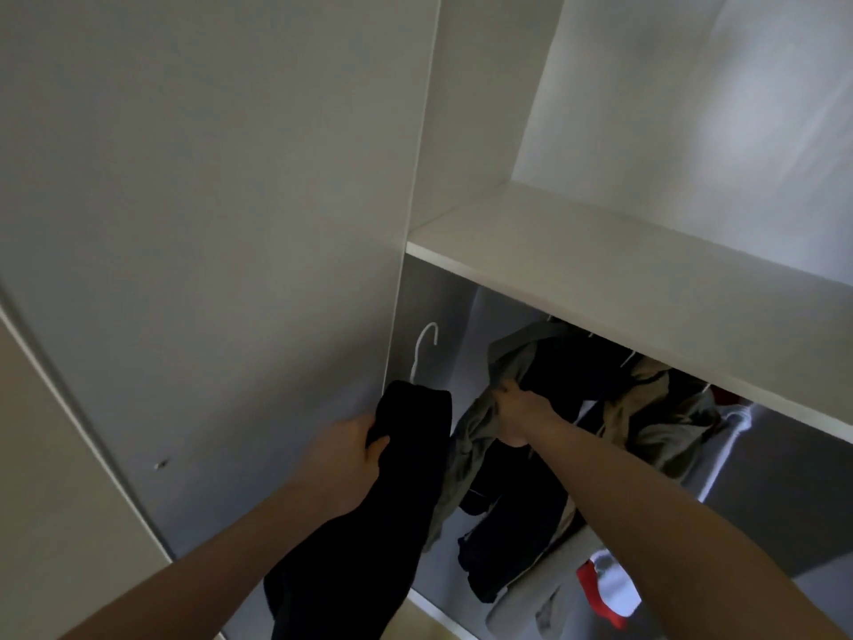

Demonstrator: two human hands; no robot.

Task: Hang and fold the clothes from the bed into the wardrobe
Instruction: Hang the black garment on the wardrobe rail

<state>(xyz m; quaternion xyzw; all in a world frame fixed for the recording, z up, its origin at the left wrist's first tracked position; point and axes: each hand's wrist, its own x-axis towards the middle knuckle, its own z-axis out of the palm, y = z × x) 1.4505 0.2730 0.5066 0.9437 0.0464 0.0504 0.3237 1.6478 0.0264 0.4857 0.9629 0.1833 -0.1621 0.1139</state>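
I have my left hand (351,459) raised at the left edge of the open wardrobe (600,274), fingers curled round the upper part of a black garment (406,491). The thumb lies across the front of the cloth and the rest of it hangs down past my wrist toward the near edge. Above the hand, the hook of a white hanger (424,346) rises out of the top of the garment, in front of the wardrobe's left inner wall. To the right and farther in, my right hand (517,418) grips a bunch of grey-green clothing (480,418) that hangs under the white shelf, fingers closed tight in its folds. More dark and grey garments (655,408) hang to the right. Red and white cloth (604,593) lies lower down.
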